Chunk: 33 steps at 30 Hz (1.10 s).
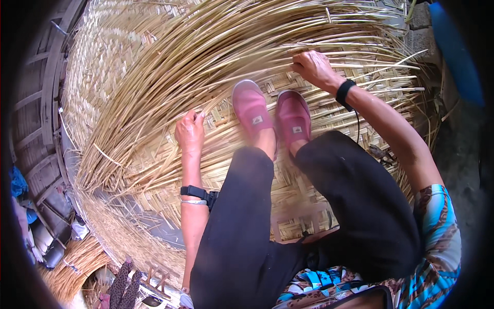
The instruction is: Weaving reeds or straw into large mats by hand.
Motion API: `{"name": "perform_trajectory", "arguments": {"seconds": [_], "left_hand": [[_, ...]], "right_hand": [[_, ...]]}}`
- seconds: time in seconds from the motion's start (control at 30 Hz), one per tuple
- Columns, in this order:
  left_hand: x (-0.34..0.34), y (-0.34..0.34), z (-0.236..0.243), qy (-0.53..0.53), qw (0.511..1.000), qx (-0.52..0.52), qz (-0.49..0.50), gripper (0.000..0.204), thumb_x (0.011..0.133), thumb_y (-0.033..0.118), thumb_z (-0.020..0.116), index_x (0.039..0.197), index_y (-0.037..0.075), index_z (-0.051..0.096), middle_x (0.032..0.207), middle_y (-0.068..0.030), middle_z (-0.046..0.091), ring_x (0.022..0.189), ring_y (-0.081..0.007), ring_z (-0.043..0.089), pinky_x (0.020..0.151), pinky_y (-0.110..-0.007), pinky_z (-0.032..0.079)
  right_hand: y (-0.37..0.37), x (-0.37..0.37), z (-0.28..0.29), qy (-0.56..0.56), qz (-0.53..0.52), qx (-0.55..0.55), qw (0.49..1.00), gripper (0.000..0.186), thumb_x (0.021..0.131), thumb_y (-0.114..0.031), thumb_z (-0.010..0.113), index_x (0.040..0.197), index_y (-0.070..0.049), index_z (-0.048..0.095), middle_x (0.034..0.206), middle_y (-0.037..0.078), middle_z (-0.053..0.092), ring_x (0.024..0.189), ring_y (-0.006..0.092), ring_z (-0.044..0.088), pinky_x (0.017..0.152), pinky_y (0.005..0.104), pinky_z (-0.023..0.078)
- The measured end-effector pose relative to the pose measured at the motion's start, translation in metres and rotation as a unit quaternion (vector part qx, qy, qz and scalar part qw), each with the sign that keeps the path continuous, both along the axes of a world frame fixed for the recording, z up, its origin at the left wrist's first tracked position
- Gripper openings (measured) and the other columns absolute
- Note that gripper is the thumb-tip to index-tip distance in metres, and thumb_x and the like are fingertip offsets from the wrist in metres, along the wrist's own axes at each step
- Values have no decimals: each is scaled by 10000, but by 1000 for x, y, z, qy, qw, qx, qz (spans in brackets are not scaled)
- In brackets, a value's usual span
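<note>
A big woven mat [309, 110] of pale strips [170, 77] fills the middle and the upper part of the frame, and the person sits on it. The loose strips fan out from the woven part toward the upper left. The left hand [190, 131], left of centre, is closed in a fist around some strips, which come out above the fingers. The right hand [314, 68], in the upper right, has the fingers bent together and pinches a few strips at their tips. Two pink shoes [272, 116] rest on the mat between the hands.
</note>
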<state>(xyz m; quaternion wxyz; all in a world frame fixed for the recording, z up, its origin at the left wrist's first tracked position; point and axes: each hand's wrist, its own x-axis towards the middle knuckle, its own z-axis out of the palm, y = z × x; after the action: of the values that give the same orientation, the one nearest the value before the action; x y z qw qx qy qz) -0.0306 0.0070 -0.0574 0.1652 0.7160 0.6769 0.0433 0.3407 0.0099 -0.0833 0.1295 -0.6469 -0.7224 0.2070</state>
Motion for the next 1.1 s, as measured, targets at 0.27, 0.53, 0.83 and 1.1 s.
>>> {"name": "perform_trajectory", "arguments": {"seconds": [0.27,0.53,0.83,1.1], "left_hand": [[5,-8,-14,59,987,-140,-48,247,825,286,641,813,41,669,787,-202,665,778,-396,642,716,-491,505],[10,-15,-27,35,984,-164,-55,283,800,305,658,780,22,656,784,-200,666,794,-384,643,729,-481,501],[-19,-21,-69,-38,988,-119,-90,299,767,289,687,731,1,614,672,-218,601,642,-403,579,595,-506,420],[-11,-22,-45,-29,990,-91,-103,278,794,214,671,751,-39,565,734,-258,580,751,-450,548,688,-506,405]], "right_hand": [[-31,11,-14,-96,57,-73,991,255,811,-267,644,699,-39,666,679,199,626,678,386,635,618,464,507],[-41,22,-21,-104,61,-112,986,252,800,-264,636,707,-31,666,723,211,645,707,373,651,638,473,522],[-65,45,-43,-75,18,53,996,399,759,-446,674,644,-65,641,631,174,614,622,335,639,575,422,497],[-65,56,-7,-103,50,-87,990,284,830,-347,593,832,-66,638,684,94,614,695,243,663,565,353,537]]}}
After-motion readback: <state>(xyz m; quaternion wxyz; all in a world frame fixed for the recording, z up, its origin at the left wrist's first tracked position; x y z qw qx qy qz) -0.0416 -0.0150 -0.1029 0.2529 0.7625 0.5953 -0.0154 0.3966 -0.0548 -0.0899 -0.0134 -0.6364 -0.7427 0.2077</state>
